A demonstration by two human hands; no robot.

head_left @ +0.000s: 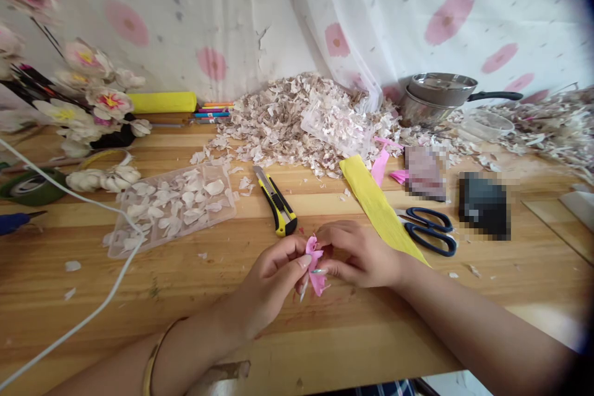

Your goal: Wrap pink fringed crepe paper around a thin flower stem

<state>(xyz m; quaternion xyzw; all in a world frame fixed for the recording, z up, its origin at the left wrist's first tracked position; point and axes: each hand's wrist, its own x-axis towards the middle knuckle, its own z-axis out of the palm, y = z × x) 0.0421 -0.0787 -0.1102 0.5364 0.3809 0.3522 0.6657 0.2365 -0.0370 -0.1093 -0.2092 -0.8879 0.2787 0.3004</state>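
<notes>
A small piece of pink crepe paper [317, 278], ragged at its edges, is held up between my two hands above the table. My left hand [278, 275] pinches its left side between thumb and fingers. From the other side, my right hand [359, 253] grips the same piece with its fingertips; some of those fingers are hidden behind it. Just beyond my left hand lies a yellow and black utility knife [277, 201]. A strip of yellow crepe paper [371, 198] runs under my right wrist, and dark blue-handled scissors [429, 232] rest to its right.
A clear compartment tray [231, 189] of pale petals sits left, crossed by a white cord [99, 303]. Behind are a heap of dried petals [273, 114], a metal pot [417, 102] and artificial flowers [109, 102]. Green tape [34, 192] and a blue tool [16, 223] lie far left.
</notes>
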